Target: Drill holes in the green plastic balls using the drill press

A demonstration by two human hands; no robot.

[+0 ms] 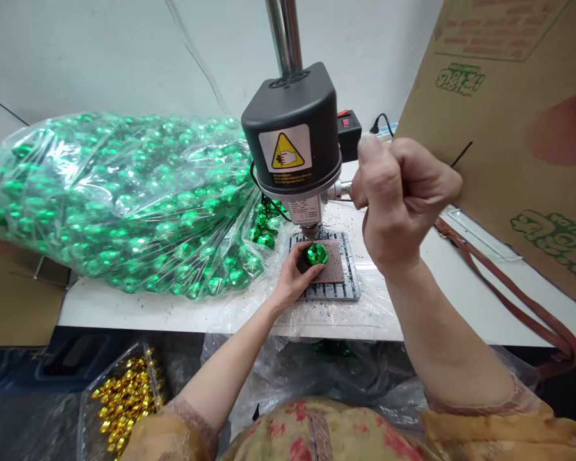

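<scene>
A shiny green faceted ball [318, 254] sits on a brown board [335, 269] under a black bench drill press [290, 128]. My left hand [295, 272] grips the ball from its left side, thumb in front and fingers behind. The drill's lower end is just above the ball; I cannot tell whether the bit touches it. My right hand [398, 192] is raised at the drill's right side, its fingers curled around the feed lever [345, 189]. Most of the lever is hidden by the hand. The board rests on a slotted metal base [351, 285] strewn with dark shavings.
A large clear bag of green balls [125, 205] lies left of the drill, loose ones spilling near its mouth. Cardboard boxes [518, 128] stand at the right. A brown strap [513, 294] hangs over the table edge. Below left is a clear tub [81, 416] of gold balls.
</scene>
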